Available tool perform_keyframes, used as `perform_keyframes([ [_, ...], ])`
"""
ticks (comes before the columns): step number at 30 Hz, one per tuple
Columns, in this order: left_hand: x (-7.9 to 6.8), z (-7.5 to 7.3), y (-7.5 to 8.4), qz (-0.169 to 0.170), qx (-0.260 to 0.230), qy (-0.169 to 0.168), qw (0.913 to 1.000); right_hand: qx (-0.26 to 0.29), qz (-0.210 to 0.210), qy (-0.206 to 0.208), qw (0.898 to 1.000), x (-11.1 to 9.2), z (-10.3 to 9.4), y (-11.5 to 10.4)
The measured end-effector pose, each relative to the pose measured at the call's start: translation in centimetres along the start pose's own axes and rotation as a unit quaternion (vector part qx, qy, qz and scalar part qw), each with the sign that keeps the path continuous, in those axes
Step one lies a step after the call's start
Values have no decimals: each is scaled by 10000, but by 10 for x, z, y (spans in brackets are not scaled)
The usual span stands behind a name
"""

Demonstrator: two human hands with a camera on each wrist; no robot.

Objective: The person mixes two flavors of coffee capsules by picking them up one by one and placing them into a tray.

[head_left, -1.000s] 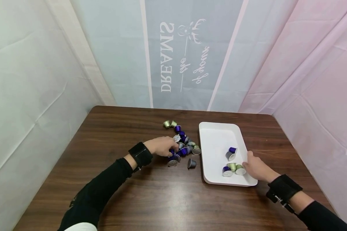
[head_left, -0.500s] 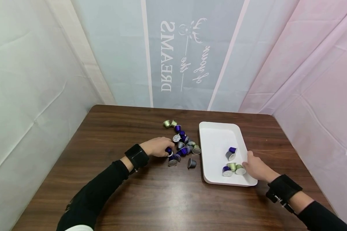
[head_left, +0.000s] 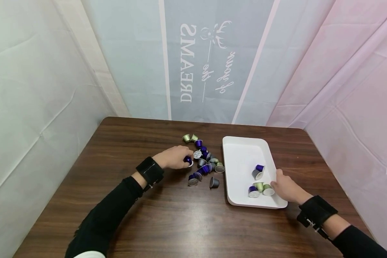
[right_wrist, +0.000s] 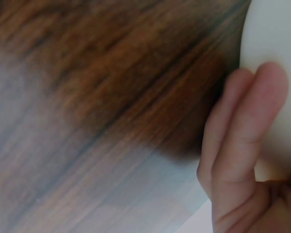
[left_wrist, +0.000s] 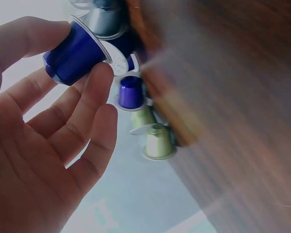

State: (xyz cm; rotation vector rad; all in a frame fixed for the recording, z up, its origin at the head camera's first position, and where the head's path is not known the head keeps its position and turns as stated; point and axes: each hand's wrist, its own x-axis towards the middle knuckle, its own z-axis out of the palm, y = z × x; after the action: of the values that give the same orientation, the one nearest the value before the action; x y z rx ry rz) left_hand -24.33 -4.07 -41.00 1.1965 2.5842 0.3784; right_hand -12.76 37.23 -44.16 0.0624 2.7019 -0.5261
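1. The left hand (head_left: 172,157) pinched a dark blue capsule (left_wrist: 72,56) between thumb and fingertips, with the other fingers loosely bent below.
2. That capsule was just left of a loose cluster (head_left: 205,168), above the wooden table (head_left: 154,218); it sat tilted, narrow end towards the palm and rimmed end away. Whether it touched the table was hard to tell.
3. It was probably light and thin-walled, stiff enough for a gentle pinch, yet a bit slippery on its glossy side; a hard squeeze might dent it. The best hold seemed to be across the tapered cup, just behind the rim, which should check sliding.
4. It looked deep blue and shiny, tapering from a silvery rim to a bevelled closed end.
5. The cluster mixed blue, grey and green capsules; two green capsules (head_left: 186,138) lay at its far end, and a grey capsule (head_left: 214,182) lay apart on its side.
6. The right hand (head_left: 287,186) held the right edge of a white tray (head_left: 242,154), fingers against its outer wall. Five capsules lay inside, in its near half.
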Motion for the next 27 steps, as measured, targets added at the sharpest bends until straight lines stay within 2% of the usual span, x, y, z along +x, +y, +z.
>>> perform_keyframes([
  [7,8,-14,13,259,-62,249,9993,-10,-1,9,10000,0,0,0],
  [11,14,-21,22,328,78,339,9989,18,21,-30,10000,0,0,0],
  [19,27,-31,39,334,67,345,9988,24,-19,-11,10000,-1,0,1],
  [27,42,-37,56,676,-49,339,9971,-20,-33,14,10000,-2,0,-1],
])
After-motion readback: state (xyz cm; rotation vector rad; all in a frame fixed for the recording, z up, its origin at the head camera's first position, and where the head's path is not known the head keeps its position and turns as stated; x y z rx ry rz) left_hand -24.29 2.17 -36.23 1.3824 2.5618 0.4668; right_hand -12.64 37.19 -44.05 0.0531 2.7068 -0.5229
